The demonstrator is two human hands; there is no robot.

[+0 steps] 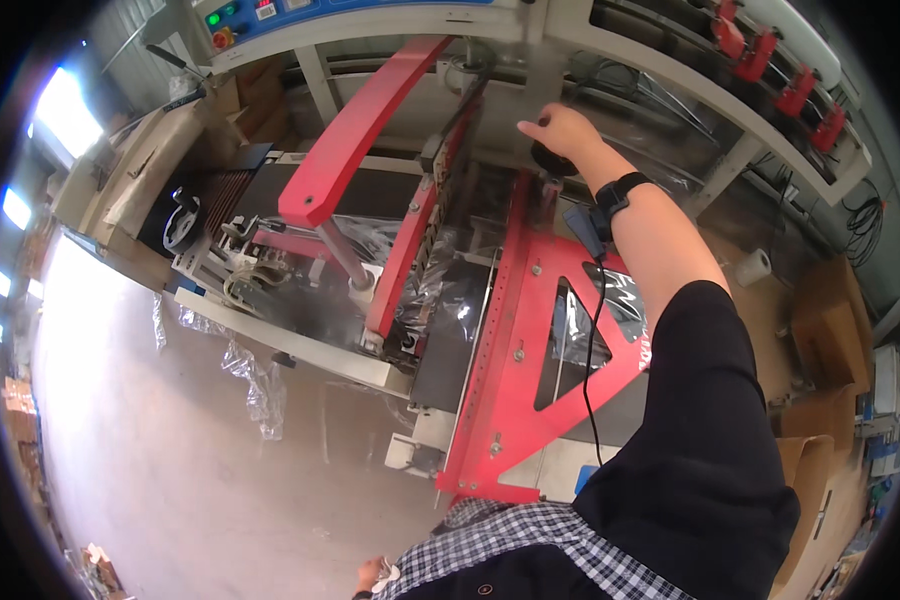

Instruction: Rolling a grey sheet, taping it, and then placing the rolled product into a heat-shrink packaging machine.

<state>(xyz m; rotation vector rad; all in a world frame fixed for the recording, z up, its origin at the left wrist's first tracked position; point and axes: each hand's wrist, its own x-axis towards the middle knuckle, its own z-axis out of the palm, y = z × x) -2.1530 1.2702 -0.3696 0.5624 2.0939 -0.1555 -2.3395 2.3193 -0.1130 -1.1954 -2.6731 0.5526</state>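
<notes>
My right arm reaches forward over the machine. At its end my right hand is closed round the top of a black round knob on a post at the far end of a red guide plate. The fingers are partly hidden behind the hand, and the thumb points left. Low in the view, beside a checked cloth at my waist, my left hand is small and partly cut off. Its fingers look closed by something white and crumpled, whose kind I cannot make out.
A red overhead arm and a red sealing bar stand left of the plate. Clear film hangs from the machine's front edge. A handwheel sits at left, a control panel above, cardboard boxes at right.
</notes>
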